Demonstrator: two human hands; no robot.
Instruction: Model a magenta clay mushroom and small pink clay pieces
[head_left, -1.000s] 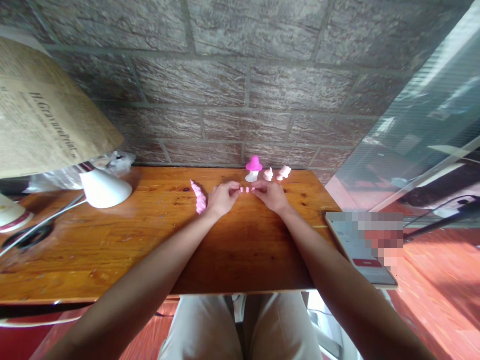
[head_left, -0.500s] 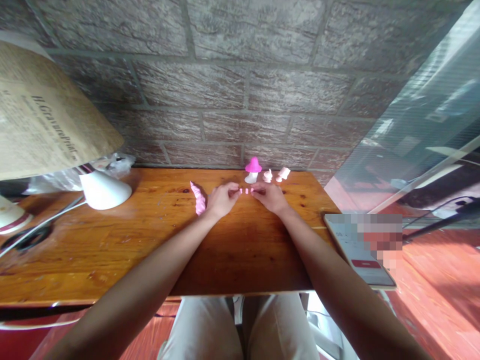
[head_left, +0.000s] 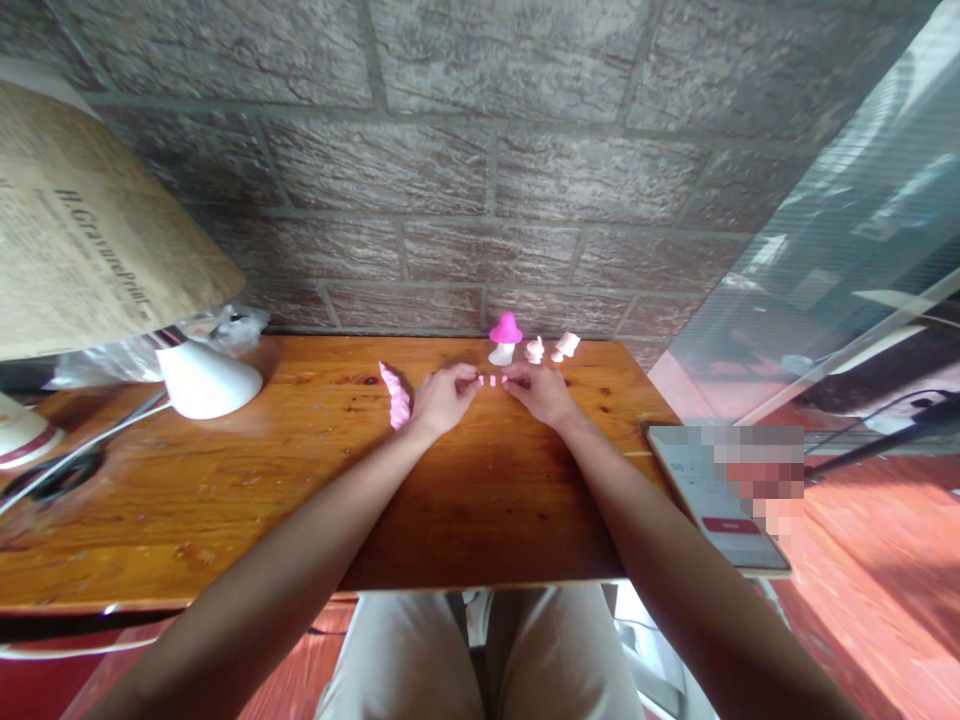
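Near the back of the wooden table, the fingertips of my left hand (head_left: pixel 446 396) are closed on a small pink piece (head_left: pixel 481 381). Opposite it, my right hand (head_left: pixel 544 393) pinches another tiny pink bit (head_left: pixel 505 379). A third pink piece (head_left: pixel 493 380) lies in the gap between the hands, touched by neither. They look like soft modelling clay. Just behind stands a mushroom figure (head_left: pixel 506 328) with a bright pink cap and white stem. Two pale pink figures (head_left: pixel 534 350) are to its right. A crumpled pink strip (head_left: pixel 398 402) rests left of my left hand.
On the left are a lamp (head_left: pixel 210 380) with a newsprint shade, black-handled scissors (head_left: pixel 56 475), a cup (head_left: pixel 22 430) and clear plastic (head_left: pixel 112 362). A tablet-like device (head_left: pixel 720 500) overhangs the table's right edge. A brick-patterned wall (head_left: pixel 442 170) rises behind the table (head_left: pixel 262 480).
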